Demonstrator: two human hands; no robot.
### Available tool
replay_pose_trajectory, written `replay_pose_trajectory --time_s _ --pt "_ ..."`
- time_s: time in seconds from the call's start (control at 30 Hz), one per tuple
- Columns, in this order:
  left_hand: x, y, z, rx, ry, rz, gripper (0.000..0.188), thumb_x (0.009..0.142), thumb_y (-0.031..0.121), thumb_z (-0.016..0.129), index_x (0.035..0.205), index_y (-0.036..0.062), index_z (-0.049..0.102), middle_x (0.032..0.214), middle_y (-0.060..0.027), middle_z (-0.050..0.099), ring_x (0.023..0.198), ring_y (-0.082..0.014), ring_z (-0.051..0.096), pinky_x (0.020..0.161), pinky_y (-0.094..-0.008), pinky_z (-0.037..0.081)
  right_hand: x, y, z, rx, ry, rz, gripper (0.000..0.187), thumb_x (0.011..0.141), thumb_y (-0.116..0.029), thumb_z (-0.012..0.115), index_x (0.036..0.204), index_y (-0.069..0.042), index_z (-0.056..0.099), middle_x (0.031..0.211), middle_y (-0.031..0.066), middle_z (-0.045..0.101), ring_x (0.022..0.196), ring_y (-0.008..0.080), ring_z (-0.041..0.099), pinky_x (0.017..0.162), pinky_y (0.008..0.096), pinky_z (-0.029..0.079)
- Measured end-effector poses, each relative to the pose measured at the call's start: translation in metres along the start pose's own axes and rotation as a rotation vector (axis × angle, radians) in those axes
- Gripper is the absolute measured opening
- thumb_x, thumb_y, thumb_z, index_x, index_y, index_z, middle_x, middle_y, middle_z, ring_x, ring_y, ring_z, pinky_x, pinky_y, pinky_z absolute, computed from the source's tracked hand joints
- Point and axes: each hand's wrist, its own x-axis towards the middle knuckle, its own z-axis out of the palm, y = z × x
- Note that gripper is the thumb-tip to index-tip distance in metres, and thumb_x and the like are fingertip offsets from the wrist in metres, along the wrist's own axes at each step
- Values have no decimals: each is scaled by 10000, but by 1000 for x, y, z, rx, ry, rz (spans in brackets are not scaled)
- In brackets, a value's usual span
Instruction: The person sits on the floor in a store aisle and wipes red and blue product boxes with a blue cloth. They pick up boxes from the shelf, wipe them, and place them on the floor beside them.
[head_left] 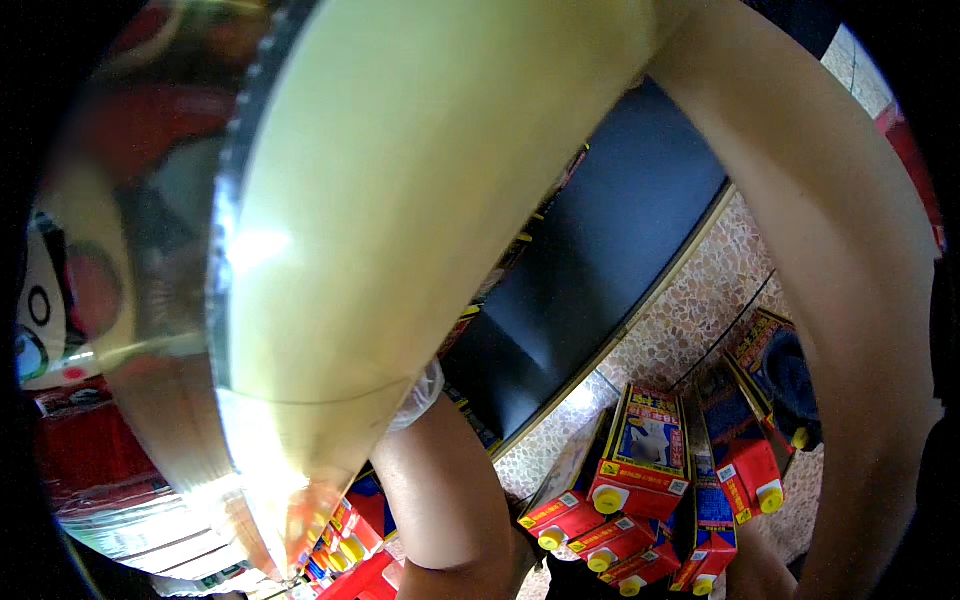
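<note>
A large pale yellow glossy object (400, 180) with a dark serrated edge is right up against the camera and fills the upper left. My left forearm rises from the lower edge, and my left hand (422, 392), in a clear plastic glove, disappears behind the object's underside. Only the glove's cuff shows, so its grip is hidden. My right forearm (830, 250) arches from the lower right up to the top. Its hand is hidden behind the top of the yellow object.
Several red and blue cartons with yellow caps (640, 460) lie on the speckled terrazzo floor (700, 310) at the lower right, and more cartons (350, 540) lie at the bottom centre. A dark flat panel (590, 270) runs diagonally through the middle. Red packaging (90, 470) sits at the left.
</note>
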Motion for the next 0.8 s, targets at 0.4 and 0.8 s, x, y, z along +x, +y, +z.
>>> replay_pose_trajectory --time_s 0.4,0.8 --pt "-4 12 -1 -80 -101 -34 533 730 127 751 1190 -16 524 1069 -261 585 997 -348 578 913 -416 442 -6 14 -2 187 -47 -12 516 940 -282 506 1375 -16 426 1340 231 502 1242 348 494 1066 401 389" --pt "-79 28 22 -228 -53 161 704 578 -131 624 1259 -29 480 1390 -238 312 1327 -513 240 1108 -561 231 -40 -4 12 -379 196 -26 540 771 -423 648 1127 -17 656 1136 253 633 1022 360 638 893 403 505"
